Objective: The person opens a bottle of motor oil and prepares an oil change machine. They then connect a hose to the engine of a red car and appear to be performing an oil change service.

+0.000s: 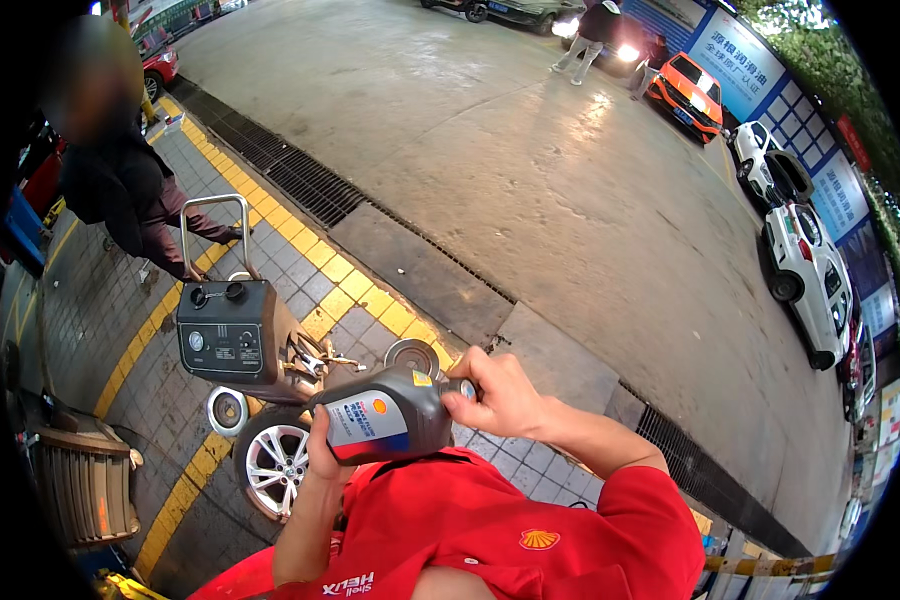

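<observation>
Grey bottle (395, 415): held tilted in front of the red shirt (530, 510), toward 7 o'clock from the view's centre, neck (457, 386) directed to 2 o'clock. The left hand (322, 453) grips the base end; its rear fingers are hidden. The right hand (502, 395) is closed around the neck. From the bottle, the machine (225, 340) stands at 10 o'clock, the wheel (275, 463) at 8 o'clock, a metal disc (227, 411) at 9 o'clock.
</observation>
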{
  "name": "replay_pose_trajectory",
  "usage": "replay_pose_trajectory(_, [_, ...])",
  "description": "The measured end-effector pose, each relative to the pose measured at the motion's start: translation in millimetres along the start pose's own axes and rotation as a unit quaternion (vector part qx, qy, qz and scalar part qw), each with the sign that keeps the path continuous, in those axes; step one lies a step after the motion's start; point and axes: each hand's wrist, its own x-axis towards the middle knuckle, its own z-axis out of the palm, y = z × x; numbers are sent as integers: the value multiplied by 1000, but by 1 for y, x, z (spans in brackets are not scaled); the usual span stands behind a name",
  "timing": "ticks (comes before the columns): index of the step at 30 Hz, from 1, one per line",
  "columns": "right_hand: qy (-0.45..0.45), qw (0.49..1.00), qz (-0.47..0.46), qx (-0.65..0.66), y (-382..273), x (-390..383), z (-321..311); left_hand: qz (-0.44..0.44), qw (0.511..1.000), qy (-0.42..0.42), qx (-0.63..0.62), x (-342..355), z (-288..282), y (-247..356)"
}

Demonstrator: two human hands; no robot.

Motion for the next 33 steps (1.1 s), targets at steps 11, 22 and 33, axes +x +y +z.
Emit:
replay_pose_trajectory(11, [-48, 972, -218, -77, 3, 13, -4, -125, 991, 23, -48, -1, -2, 12])
replay_pose_trajectory(22, [-7, 971, 217, 103, 1, 16, 5, 159, 980, 29, 112, -4, -35, -29])
replay_pose_trajectory(33, [-64, 955, -276, -81, -3, 22, -1, -183, 979, -24, -89, 4, -14, 12])
